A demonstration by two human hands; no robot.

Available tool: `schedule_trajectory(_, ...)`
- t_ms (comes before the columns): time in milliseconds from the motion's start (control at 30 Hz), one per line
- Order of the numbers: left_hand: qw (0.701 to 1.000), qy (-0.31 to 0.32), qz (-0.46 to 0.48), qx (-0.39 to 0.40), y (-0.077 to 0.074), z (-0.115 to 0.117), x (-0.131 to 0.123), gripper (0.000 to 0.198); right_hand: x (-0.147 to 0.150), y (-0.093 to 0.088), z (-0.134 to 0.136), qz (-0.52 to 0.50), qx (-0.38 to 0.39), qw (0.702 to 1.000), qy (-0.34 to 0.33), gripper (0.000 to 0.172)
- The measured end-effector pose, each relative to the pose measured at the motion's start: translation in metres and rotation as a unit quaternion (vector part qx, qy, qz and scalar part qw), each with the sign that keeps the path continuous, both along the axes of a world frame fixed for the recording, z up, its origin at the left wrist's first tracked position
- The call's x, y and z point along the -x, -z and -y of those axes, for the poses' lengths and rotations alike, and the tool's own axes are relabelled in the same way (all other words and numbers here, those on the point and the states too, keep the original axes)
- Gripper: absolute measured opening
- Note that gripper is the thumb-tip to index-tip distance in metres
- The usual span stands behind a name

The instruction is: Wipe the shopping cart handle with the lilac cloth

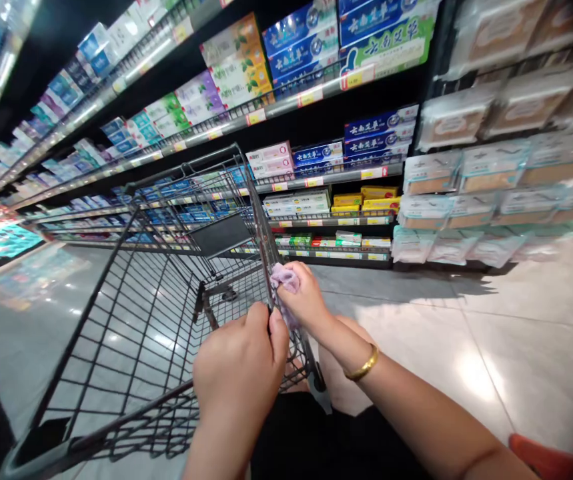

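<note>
A black wire shopping cart (131, 293) stands right in front of me, its basket bare inside. My left hand (239, 367) is closed round the cart's rim bar, thumb along the top. Just beyond it, my right hand (303, 293) is closed on a crumpled light purple cloth (286, 277), pressed against the same bar. Part of the cloth hangs below the fingers on the cart's outer side. A gold bracelet (363, 363) circles my right wrist. A dark panel (221, 233) is fixed to the cart's wire side beyond my hands.
Long shelves (326, 177) of boxed goods run behind the cart and away to the left. Flat clear packs (491, 177) hang in rows at the right. Grey tiles (416, 320) cover the floor. Something orange-red (543, 457) shows at the lower right.
</note>
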State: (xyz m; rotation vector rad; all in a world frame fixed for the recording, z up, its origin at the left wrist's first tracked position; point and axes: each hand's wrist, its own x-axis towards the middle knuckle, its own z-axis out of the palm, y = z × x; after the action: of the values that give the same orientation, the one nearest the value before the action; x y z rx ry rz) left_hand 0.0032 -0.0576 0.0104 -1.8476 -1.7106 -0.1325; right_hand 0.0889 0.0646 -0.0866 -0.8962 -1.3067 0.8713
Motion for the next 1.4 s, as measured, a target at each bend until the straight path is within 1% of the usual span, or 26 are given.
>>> schedule_trajectory(67,1.000,0.002,0.006,-0.005,0.000,0.000,0.000,0.041,-0.001,-0.009,0.005,-0.013,-0.016,1.000,0.003,0.016)
schedule_trajectory(133,1.000,0.000,0.017,-0.003,0.000,0.001,0.000,0.041,-0.003,-0.020,0.010,-0.028,-0.051,0.998,0.008,0.016)
schedule_trajectory(200,0.999,-0.002,0.035,-0.004,0.000,0.001,0.000,0.041,-0.003,-0.024,0.012,-0.032,-0.086,0.996,0.014,0.018)
schedule_trajectory(267,0.998,-0.004,0.055,-0.010,0.000,0.002,-0.001,0.040,-0.002,-0.019,0.010,-0.028,-0.088,0.996,0.020,0.020)
schedule_trajectory(367,0.998,-0.004,0.066,-0.011,0.001,0.001,-0.001,0.039,0.000,-0.007,0.006,-0.013,-0.029,0.999,0.008,0.022)
schedule_trajectory(433,0.998,-0.006,0.063,-0.005,0.001,0.001,0.000,0.039,0.000,-0.008,0.007,-0.019,-0.001,1.000,-0.011,0.020)
schedule_trajectory(500,0.998,-0.011,0.056,-0.001,0.002,0.000,0.000,0.040,-0.003,-0.018,0.011,-0.039,-0.021,0.999,-0.019,0.018)
schedule_trajectory(567,0.999,-0.017,0.052,0.000,0.003,0.000,0.000,0.041,-0.005,-0.028,0.017,-0.046,-0.068,0.997,-0.015,0.018)
schedule_trajectory(600,0.998,-0.020,0.051,0.001,0.003,0.001,-0.001,0.041,-0.006,-0.030,0.019,-0.044,-0.087,0.995,-0.012,0.017)
schedule_trajectory(633,0.998,-0.022,0.051,0.004,0.003,0.001,-0.001,0.041,-0.007,-0.029,0.022,-0.038,-0.097,0.994,-0.010,0.017)
schedule_trajectory(700,0.998,-0.028,0.057,0.020,0.000,0.002,-0.001,0.041,-0.008,-0.020,0.025,-0.019,-0.080,0.997,-0.006,0.018)
schedule_trajectory(767,0.996,-0.030,0.070,0.054,-0.006,0.002,-0.001,0.040,-0.008,-0.009,0.027,0.001,-0.028,1.000,-0.006,0.019)
schedule_trajectory(833,0.991,-0.021,0.079,0.106,-0.014,0.001,0.001,0.039,-0.009,-0.007,0.029,0.001,0.000,1.000,-0.017,0.017)
schedule_trajectory(867,0.988,-0.016,0.080,0.134,-0.019,-0.001,0.002,0.038,-0.010,-0.010,0.029,-0.004,-0.006,1.000,-0.019,0.016)
schedule_trajectory(1000,0.974,0.008,0.042,0.224,-0.039,-0.009,0.008,0.037,-0.011,-0.033,0.027,-0.031,-0.092,0.995,-0.016,0.014)
schedule_trajectory(1067,0.970,0.021,0.019,0.243,-0.049,-0.015,0.007,0.036,-0.009,-0.035,0.021,-0.032,-0.099,0.994,-0.014,0.016)
schedule_trajectory(1133,0.966,0.030,-0.005,0.257,-0.058,-0.022,0.004,0.036,-0.005,-0.029,0.014,-0.028,-0.072,0.997,-0.012,0.017)
schedule_trajectory(1200,0.956,0.049,-0.050,0.283,-0.067,-0.032,0.000,0.035,-0.001,-0.024,0.007,-0.044,-0.034,0.998,-0.020,0.015)
schedule_trajectory(1233,0.950,0.062,-0.078,0.297,-0.072,-0.037,-0.001,0.035,0.000,-0.025,0.005,-0.059,-0.021,0.998,-0.027,0.015)
schedule_trajectory(1300,0.938,0.091,-0.123,0.310,-0.081,-0.050,-0.003,0.035,0.000,-0.031,0.002,-0.094,-0.022,0.995,-0.031,0.015)
schedule_trajectory(1367,0.936,0.100,-0.138,0.308,-0.089,-0.063,-0.003,0.035,0.001,-0.039,-0.002,-0.121,-0.036,0.992,-0.023,0.016)
schedule_trajectory(1400,0.937,0.098,-0.139,0.304,-0.093,-0.070,-0.003,0.036,0.002,-0.040,-0.005,-0.128,-0.038,0.991,-0.017,0.016)
